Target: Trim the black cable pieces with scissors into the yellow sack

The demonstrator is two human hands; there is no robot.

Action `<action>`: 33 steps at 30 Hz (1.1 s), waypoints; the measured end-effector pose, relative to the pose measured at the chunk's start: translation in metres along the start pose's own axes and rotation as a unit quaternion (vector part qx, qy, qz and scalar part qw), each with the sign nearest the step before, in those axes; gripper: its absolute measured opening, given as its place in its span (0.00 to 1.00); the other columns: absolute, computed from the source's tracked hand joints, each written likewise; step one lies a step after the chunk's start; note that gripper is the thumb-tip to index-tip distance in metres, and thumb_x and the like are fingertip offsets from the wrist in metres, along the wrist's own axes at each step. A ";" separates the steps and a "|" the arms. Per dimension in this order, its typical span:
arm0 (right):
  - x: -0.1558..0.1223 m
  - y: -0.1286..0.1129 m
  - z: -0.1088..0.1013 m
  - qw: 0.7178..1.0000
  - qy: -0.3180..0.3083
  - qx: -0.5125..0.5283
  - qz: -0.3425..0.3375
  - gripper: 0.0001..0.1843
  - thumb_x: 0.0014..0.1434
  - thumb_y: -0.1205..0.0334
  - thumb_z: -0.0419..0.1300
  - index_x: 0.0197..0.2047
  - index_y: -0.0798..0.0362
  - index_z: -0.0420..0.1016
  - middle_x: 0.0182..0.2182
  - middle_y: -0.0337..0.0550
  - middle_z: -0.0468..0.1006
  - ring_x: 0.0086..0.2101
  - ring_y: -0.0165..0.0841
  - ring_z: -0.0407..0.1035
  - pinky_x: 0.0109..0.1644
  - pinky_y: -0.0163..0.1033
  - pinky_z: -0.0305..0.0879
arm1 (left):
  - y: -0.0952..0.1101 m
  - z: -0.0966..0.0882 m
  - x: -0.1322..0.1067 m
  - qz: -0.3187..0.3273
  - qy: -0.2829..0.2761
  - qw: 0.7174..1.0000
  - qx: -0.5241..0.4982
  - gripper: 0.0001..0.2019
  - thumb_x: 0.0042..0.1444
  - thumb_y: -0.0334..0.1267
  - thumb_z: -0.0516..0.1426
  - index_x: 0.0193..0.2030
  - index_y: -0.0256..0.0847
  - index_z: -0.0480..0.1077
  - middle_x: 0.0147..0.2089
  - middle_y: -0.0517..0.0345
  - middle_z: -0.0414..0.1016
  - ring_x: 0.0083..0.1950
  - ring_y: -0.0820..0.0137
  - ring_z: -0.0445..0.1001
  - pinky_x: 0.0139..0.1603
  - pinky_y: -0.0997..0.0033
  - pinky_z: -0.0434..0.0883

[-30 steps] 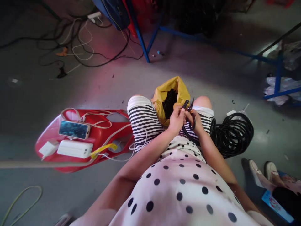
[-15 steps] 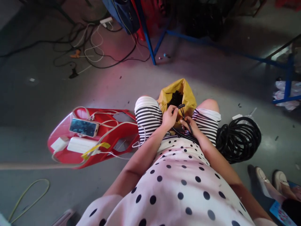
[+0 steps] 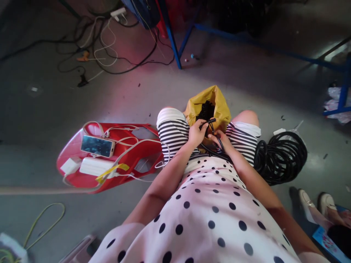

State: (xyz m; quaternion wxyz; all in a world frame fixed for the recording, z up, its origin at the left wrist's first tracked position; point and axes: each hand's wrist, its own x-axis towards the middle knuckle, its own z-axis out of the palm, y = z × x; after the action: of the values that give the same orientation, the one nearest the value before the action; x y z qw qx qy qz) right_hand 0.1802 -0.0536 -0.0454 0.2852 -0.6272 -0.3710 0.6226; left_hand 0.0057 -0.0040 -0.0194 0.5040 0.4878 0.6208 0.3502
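By the yellow bag [image 3: 222, 109], the left hand [image 3: 196, 133] pinched a black tube [image 3: 212, 120] near its tip. The right hand [image 3: 224, 141] gripped scissors [image 3: 220, 143], blades at the tube.

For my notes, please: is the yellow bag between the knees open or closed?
Open. The yellow bag has its mouth spread, and dark contents show inside. How full it is, I cannot tell.
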 end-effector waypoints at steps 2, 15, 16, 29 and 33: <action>0.001 -0.002 0.001 1.000 0.001 -0.015 -0.005 0.39 0.45 0.25 0.82 0.36 0.45 0.68 0.23 0.31 0.73 0.25 0.33 0.68 0.28 0.38 0.61 | 0.000 0.000 0.000 0.004 -0.012 1.000 0.003 0.03 0.69 0.31 0.66 0.44 0.44 0.81 0.46 0.54 0.89 0.51 0.62 0.86 0.61 0.65 0.77; 0.001 -0.017 0.006 1.000 -0.011 -0.016 -0.020 0.37 0.52 0.23 0.78 0.37 0.46 0.70 0.24 0.34 0.75 0.26 0.33 0.67 0.30 0.40 0.59 | -0.012 -0.004 0.003 0.028 -0.029 0.999 -0.017 0.04 0.69 0.32 0.65 0.45 0.44 0.83 0.45 0.54 0.88 0.50 0.62 0.85 0.61 0.65 0.77; 0.004 -0.017 0.005 1.000 -0.013 -0.016 -0.016 0.37 0.52 0.23 0.78 0.37 0.46 0.71 0.25 0.34 0.76 0.26 0.34 0.67 0.31 0.40 0.60 | -0.013 -0.005 0.005 0.028 -0.038 0.999 -0.010 0.04 0.68 0.32 0.65 0.45 0.44 0.83 0.45 0.55 0.88 0.50 0.62 0.85 0.61 0.65 0.76; 0.045 0.008 -0.001 0.990 -0.003 -0.138 -0.016 0.36 0.51 0.25 0.78 0.28 0.47 0.70 0.22 0.37 0.72 0.26 0.35 0.64 0.31 0.41 0.60 | -0.031 -0.005 0.033 -0.029 -0.089 0.995 0.026 0.07 0.65 0.29 0.62 0.37 0.42 0.79 0.34 0.57 0.81 0.41 0.64 0.79 0.54 0.65 0.76; 0.057 0.015 0.000 0.994 -0.022 -0.107 -0.009 0.35 0.48 0.28 0.81 0.32 0.47 0.73 0.26 0.37 0.77 0.31 0.36 0.68 0.34 0.40 0.63 | -0.042 -0.006 0.037 -0.021 -0.127 0.990 0.053 0.07 0.64 0.29 0.62 0.35 0.42 0.79 0.36 0.57 0.81 0.43 0.63 0.78 0.57 0.63 0.76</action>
State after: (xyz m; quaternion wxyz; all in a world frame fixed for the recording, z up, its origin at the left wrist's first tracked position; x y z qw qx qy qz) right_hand 0.1791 -0.0152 -0.0903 0.2137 -0.6372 -0.4474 0.5901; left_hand -0.0114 0.0207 -0.0672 0.5596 0.5409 0.5798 0.2411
